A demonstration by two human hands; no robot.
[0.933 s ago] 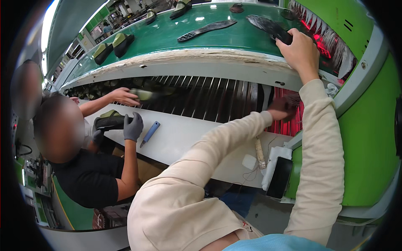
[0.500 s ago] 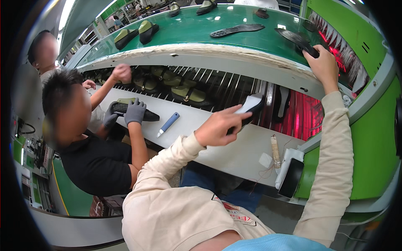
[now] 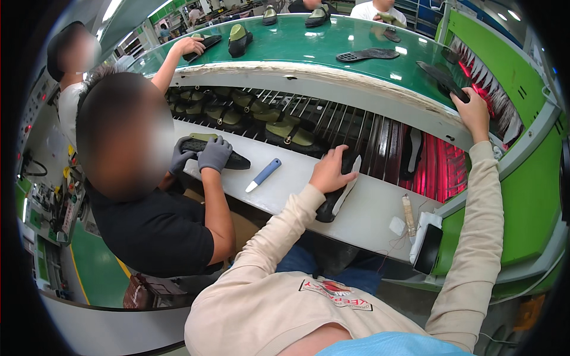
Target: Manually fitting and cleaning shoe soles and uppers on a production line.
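- Two bare hands, in cream sleeves, are each closed on a piece of footwear, well apart from one another.
- The left hand [image 3: 332,171] grips a black-and-white sole [image 3: 329,209] over the white counter [image 3: 374,204], fingers across its upper part and thumb against the pale face; the sole stands tilted on edge, and whether it touches the counter is hard to tell.
- The right hand [image 3: 474,113] grips the near end of a black sole [image 3: 436,74] at the right end of the green belt [image 3: 297,47], beside a hanging fringe [image 3: 484,83].
- Another dark sole [image 3: 367,55] lies flat on the belt, left of the gripped one.
- Farther left on the belt stands a green-and-black shoe [image 3: 240,40]; a co-worker's arm [image 3: 172,65] reaches to another shoe beside it.
- Below the belt, several strapped shoes [image 3: 291,133] sit on metal rollers [image 3: 341,127]; a second pale-lined sole [image 3: 411,153] lies there, by the red light [image 3: 442,172].
- On the counter, a blue-handled tool [image 3: 267,172] lies between the left hand and a co-worker's grey gloves [image 3: 215,153], which hold a dark shoe [image 3: 196,144].
- A black phone [image 3: 427,249] rests near the counter's right end, beside the green machine [image 3: 522,225].
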